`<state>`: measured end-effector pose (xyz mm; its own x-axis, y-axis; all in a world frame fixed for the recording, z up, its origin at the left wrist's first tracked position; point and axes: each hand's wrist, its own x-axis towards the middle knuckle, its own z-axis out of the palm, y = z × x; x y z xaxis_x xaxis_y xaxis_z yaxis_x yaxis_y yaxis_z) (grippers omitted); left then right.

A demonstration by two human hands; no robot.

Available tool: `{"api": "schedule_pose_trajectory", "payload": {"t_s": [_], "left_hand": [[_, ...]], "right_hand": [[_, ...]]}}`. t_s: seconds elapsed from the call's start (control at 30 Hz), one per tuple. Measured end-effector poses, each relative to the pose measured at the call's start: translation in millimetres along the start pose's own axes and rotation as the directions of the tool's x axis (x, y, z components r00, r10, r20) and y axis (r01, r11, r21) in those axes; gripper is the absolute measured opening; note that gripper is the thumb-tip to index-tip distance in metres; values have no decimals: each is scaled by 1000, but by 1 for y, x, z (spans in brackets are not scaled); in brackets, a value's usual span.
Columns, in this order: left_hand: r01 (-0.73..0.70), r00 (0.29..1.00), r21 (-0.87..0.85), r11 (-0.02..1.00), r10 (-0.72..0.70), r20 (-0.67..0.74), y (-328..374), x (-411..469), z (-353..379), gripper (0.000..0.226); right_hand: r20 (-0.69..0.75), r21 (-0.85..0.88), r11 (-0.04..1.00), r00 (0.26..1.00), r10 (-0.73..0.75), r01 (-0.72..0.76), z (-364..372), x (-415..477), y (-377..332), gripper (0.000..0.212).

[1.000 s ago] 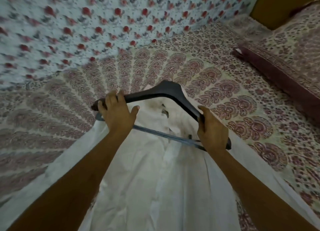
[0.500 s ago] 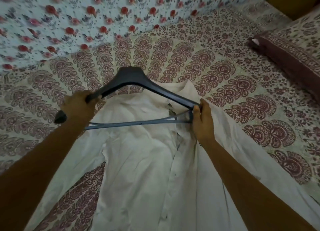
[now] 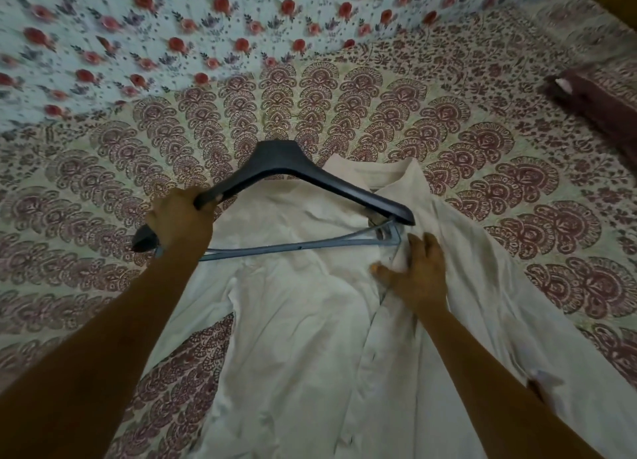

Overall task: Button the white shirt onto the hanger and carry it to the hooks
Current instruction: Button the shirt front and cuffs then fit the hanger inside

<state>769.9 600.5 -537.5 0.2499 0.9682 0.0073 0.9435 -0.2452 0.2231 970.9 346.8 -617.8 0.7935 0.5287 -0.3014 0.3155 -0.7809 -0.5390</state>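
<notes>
The white shirt [image 3: 303,320] is lying on the bed [image 3: 517,182], its hem running off-frame at 6 o'clock. The left hand [image 3: 179,220], at 9 o'clock, is grasping and partly hiding the hanger [image 3: 286,163]; the right hand [image 3: 417,272], fingers released, is pressing the shirt front.

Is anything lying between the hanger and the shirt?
Nothing visible does. The hanger, gripped by the left hand, is right over the white shirt near its collar. The right hand lies on the shirt front beside the hanger's end. The hooks are out of view.
</notes>
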Motion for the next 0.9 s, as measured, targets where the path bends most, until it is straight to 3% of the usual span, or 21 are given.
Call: {"api": "schedule_pose_trajectory", "payload": {"t_s": [0.2, 0.37, 0.57, 0.7, 0.9], "left_hand": [[58, 997, -27, 998, -59, -57, -7, -5, -8, 24], [24, 995, 8, 1000, -23, -97, -12, -10, -27, 27], [-16, 1000, 11, 1000, 15, 21, 1, -13, -31, 29], [-16, 1000, -18, 1000, 16, 5, 22, -20, -26, 25], [1, 997, -126, 992, 9, 79, 27, -19, -25, 25]], "right_hand": [[-254, -37, 997, 966, 56, -68, -4, -3, -12, 39], [-383, 326, 928, 871, 307, -183, -25, -2, -15, 44], [-532, 454, 889, 782, 325, -61, -56, 3, -27, 51], [-476, 618, 779, 738, 477, -105, -77, 9, -33, 42], [-222, 864, 459, 662, 716, -207, -109, 22, -15, 57]]}}
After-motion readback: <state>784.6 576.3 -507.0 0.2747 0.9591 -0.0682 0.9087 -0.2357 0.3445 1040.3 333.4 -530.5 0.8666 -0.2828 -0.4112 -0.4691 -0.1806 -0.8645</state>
